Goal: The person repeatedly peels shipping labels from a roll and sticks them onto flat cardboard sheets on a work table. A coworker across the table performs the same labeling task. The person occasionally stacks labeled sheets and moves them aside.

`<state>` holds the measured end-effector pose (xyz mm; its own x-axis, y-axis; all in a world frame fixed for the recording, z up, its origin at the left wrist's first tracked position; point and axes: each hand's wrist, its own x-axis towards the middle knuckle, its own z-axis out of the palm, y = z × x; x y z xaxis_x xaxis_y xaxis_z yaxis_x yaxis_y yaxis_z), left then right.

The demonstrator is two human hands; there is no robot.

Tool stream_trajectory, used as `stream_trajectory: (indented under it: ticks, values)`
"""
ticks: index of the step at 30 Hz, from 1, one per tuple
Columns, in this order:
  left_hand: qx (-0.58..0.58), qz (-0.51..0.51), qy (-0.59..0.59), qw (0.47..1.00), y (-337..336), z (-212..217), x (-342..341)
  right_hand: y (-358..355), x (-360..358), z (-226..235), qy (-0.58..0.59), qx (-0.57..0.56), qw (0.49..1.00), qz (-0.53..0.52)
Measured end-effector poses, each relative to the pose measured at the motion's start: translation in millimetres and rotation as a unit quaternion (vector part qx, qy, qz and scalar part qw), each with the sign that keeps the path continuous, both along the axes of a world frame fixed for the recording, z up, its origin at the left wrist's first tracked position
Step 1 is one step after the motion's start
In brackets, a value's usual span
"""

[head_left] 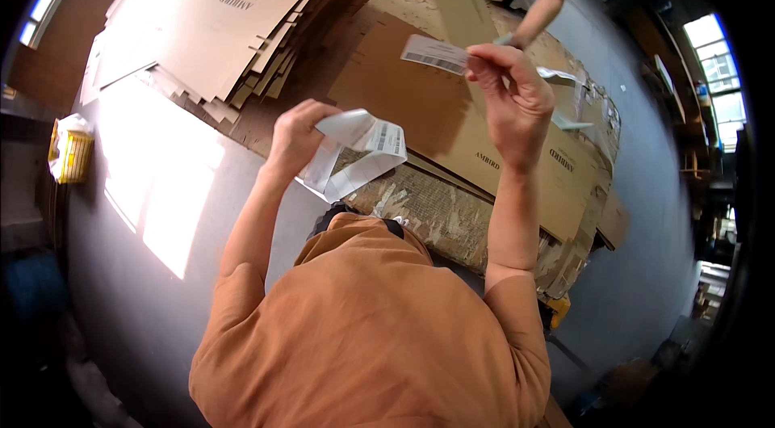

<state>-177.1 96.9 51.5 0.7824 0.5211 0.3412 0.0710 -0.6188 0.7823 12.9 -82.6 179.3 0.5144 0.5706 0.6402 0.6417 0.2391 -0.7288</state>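
Fingers (pixel 484 65) pinching label (pixel 434 53), long axis leftward

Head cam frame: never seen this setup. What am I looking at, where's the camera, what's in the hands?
There is no machine here: a person works with two bare hands. The one picture comes from a wide fisheye camera worn on the head, looking down, so straight edges bend and the orange shirt fills the bottom. The left hand holds a crumpled white backing sheet. The right hand pinches a white barcode label between its fingertips, raised above the work. Below lie flat cardboard sheets, with a taller stack at upper left. Another person's arm shows at the top. A yellow basket sits at far left.
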Motion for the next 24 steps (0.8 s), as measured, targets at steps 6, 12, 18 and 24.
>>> stream_trajectory:
  ticks: [6, 12, 18, 24]
  values:
    - [-0.093, -0.109, 0.089, 0.986, -23, -44, 31, -28, 41, -43, 0.233, 0.025, 0.97, -0.063]
    - [-0.127, -0.173, 0.185, 0.959, -31, -70, 55, -8, 80, -128, 0.371, -0.037, 0.926, -0.059]
    - [-0.153, -0.173, 0.228, 0.946, -21, -91, 73, 52, 121, -232, 0.443, -0.119, 0.885, -0.084]
    - [-0.181, -0.166, 0.266, 0.932, -4, -119, 85, 110, 159, -299, 0.423, -0.239, 0.86, -0.159]
